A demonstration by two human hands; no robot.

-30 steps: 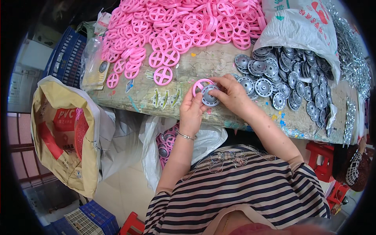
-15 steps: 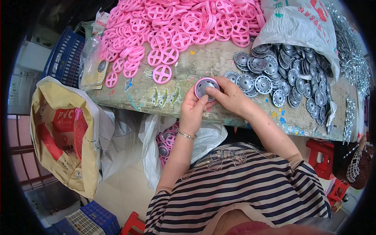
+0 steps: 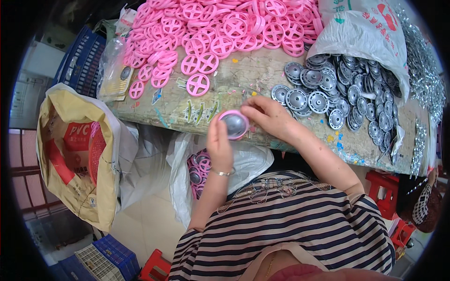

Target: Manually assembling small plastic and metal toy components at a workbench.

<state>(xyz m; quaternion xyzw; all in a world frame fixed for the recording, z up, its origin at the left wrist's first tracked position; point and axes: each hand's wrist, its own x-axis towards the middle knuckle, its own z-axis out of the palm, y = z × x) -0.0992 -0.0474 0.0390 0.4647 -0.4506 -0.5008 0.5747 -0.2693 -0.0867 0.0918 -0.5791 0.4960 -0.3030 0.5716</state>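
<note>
A pink toy wheel ring with a grey hubcap disc (image 3: pixel 234 125) set in it is tilted at the table's front edge. My left hand (image 3: pixel 219 147) holds this wheel by its left side; the fingers are blurred by motion. Close by the wheel's upper right rim is my right hand (image 3: pixel 271 118), thumb and forefinger bent and apart, with nothing seen between them. Many pink spoked wheel rings (image 3: pixel 198 85) lie heaped at the back of the table. Grey hubcap discs (image 3: pixel 318 101) spread over its right side, spilling from a white woven sack (image 3: pixel 361 40).
Below the table edge stands an open white bag (image 3: pixel 178 164) holding pink-and-grey wheels (image 3: pixel 199 168). A tan paper sack (image 3: pixel 70 187) is at the left, near blue crates (image 3: pixel 112 253). Silver tinsel (image 3: pixel 417 70) hangs at the right, above a red stool (image 3: pixel 382 192).
The wheel has moved left and down with my left hand, and it has tilted. My right thumb has come off the disc's face; that hand now lies at the rim.
</note>
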